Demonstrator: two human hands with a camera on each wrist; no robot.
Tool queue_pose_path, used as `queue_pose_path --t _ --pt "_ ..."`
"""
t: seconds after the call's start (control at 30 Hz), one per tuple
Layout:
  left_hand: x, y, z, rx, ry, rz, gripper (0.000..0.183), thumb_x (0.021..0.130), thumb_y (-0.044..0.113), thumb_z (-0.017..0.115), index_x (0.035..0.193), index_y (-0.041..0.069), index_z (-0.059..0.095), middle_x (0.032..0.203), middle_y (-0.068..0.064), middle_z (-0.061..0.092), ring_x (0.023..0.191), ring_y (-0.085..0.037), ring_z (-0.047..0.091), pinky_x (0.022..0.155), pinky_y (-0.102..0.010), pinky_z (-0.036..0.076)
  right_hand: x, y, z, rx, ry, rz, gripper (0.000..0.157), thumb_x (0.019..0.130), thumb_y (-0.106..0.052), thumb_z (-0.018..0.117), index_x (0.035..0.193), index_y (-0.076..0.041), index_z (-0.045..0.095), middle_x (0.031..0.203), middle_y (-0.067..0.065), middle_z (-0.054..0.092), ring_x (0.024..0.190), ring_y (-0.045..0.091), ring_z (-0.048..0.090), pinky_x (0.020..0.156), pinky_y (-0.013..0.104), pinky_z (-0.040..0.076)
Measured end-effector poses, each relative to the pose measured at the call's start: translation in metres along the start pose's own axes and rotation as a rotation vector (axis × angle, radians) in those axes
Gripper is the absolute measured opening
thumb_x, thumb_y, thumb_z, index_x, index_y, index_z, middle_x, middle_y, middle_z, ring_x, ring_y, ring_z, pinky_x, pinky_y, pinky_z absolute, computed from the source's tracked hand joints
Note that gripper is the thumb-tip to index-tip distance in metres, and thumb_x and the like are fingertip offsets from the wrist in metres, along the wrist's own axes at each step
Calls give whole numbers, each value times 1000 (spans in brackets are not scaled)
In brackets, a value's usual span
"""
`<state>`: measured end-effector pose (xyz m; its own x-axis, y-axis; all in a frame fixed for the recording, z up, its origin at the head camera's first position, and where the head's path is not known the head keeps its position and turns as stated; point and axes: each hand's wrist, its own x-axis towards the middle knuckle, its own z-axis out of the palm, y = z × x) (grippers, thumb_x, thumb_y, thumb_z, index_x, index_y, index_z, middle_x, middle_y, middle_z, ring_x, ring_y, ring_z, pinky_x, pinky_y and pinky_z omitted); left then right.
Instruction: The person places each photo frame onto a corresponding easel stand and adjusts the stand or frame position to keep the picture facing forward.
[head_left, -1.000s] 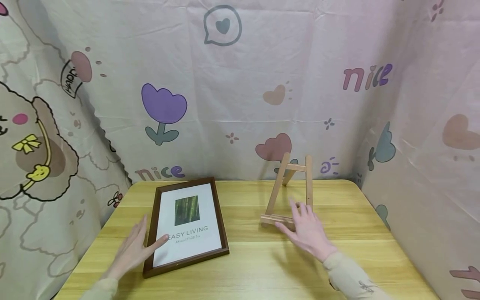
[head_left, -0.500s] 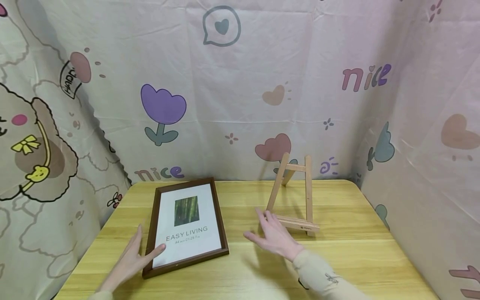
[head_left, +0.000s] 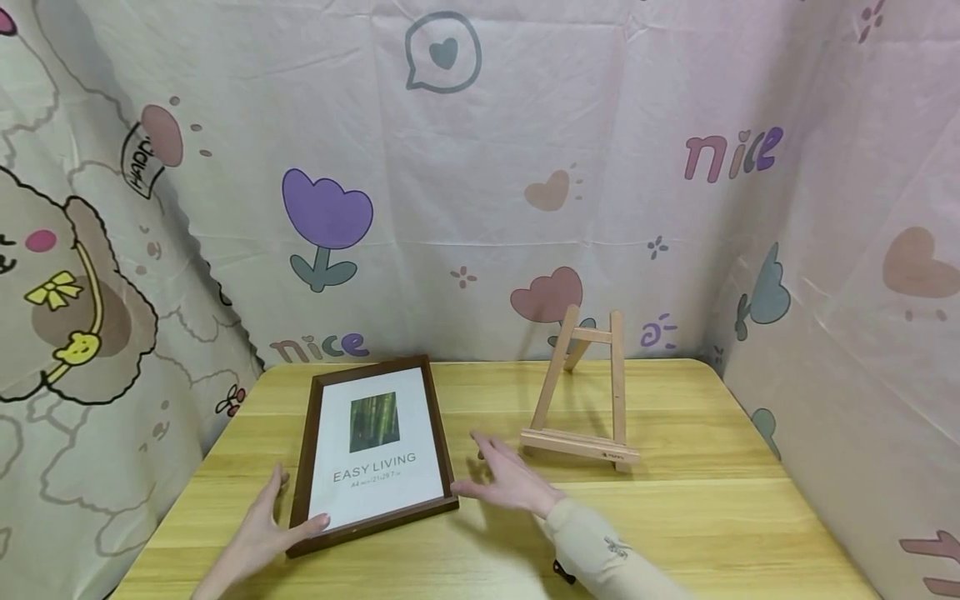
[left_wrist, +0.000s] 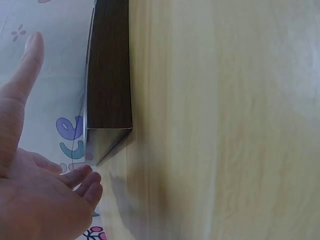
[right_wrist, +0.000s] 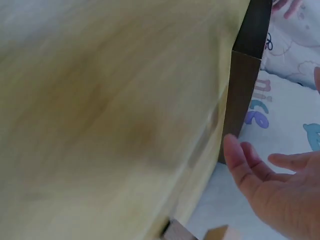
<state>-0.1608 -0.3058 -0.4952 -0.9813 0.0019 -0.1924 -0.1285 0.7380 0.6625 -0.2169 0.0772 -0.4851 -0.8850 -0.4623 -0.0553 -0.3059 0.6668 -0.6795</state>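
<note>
Right hand [head_left: 512,481] (thumb spread) hovers beside the picture frame [head_left: 377,455].

On the sheet [head_left: 377,462] in the frame [head_left: 437,429], "EASY LIVING" is printed in grey capitals; beneath it, in a smaller line, "A4" and "29.7" can be made out, the rest being blurred. On the back cloth [head_left: 450,150], "nice" is printed twice, at upper right and at lower left; the lower one is also caught sideways in the right wrist view. "HAPP" can be read on the left cloth [head_left: 75,150]. The mark on the easel [head_left: 579,446] is too small to be read.
</note>
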Motion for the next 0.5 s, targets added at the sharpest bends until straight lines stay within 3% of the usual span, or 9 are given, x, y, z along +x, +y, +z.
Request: queue_pose_path --t 0.17,0.27,0.5 --pt "-1 -2 3 -12 -15 0 125 87 43 76 151 -18 -13 156 -46 7 141 -65 19 112 -74 30 9 0 7 58 -38 -38 101 85 -52 75 159 -4 24 133 18 59 119 31 59 99 48 55" --pt "-1 -3 4 -11 -25 -14 125 86 44 76 151 -19 -10 156 -47 7 140 -65 20 112 -73 32 12 0 9 74 -59 -62 103 83 -47 79 157 0 25 131 17 58 110 26 60 93 38 55" --pt "1 -8 7 -18 -33 -34 124 85 46 77 151 -20 -5 153 -47 12 136 -66 26 109 -69 40 22 -1 17 138 -102 -62 103 80 -36 85 155 4 27 125 17 63 105 22 63 94 33 56"
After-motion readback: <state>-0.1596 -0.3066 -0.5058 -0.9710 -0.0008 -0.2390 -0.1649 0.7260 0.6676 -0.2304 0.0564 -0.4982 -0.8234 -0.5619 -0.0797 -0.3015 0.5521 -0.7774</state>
